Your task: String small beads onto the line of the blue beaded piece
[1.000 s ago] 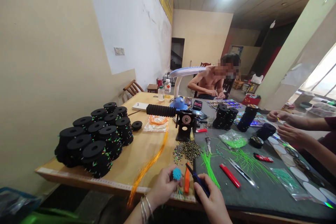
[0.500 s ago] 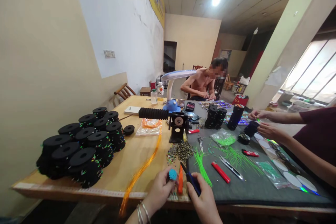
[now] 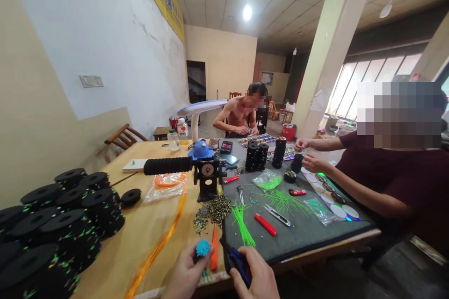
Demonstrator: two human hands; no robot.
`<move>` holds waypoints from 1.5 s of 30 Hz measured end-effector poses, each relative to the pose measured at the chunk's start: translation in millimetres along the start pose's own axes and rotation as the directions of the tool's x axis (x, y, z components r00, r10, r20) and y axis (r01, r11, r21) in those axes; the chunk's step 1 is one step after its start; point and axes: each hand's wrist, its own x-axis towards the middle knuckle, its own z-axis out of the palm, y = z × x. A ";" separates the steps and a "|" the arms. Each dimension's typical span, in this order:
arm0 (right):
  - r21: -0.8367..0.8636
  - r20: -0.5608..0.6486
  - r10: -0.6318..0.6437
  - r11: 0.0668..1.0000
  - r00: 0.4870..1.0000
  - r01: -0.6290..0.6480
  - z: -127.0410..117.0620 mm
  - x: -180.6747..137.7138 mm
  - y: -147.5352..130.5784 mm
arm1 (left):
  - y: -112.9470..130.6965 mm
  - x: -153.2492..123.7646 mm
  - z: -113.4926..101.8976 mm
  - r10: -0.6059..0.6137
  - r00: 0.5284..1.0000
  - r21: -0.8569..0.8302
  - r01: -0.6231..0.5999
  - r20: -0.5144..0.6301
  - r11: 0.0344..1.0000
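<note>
My left hand [image 3: 187,268], low in the head view near the table's front edge, pinches a round turquoise bundle [image 3: 202,248] with its end facing up. To its right my right hand [image 3: 257,271] is closed round dark-blue-handled pliers [image 3: 239,264]; the dark tip points up and left. An orange-handled tool [image 3: 214,250] lies on the wood between the two hands. Beyond them is a pile of small dark and gold beads [image 3: 220,210], with tiny coloured beads [image 3: 201,222] beside it. Bright green strands [image 3: 243,226] lie on the grey mat just past my right hand.
Black foam spools [image 3: 65,217] stand stacked at left. Orange strands [image 3: 157,245] run towards the front edge. A black clamp device [image 3: 208,177] and blue lamp [image 3: 200,148] stand mid-table. A red lighter [image 3: 265,224] and thread snips [image 3: 277,215] lie on the mat [image 3: 298,233]. Two people sit working beyond.
The view has turned right, so the table things sit further left and the co-worker at right shows more. Both hands keep hold of the same things.
</note>
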 end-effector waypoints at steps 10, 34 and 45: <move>-0.475 -0.322 0.230 0.800 0.919 -0.366 -100.1 10.9 136.8 | -21.4 2.9 -10.7 -0.093 0.992 -0.004 0.093 -0.083 0.996; -0.494 -0.099 0.096 0.859 0.990 -0.133 -68.5 68.0 118.7 | -5.4 -2.6 -5.5 -0.194 0.946 -0.259 0.126 -0.258 0.958; -0.196 0.027 0.342 0.923 0.939 -0.330 -50.2 68.4 60.6 | -0.7 1.6 -2.5 -0.260 0.948 -0.449 0.154 -0.184 0.880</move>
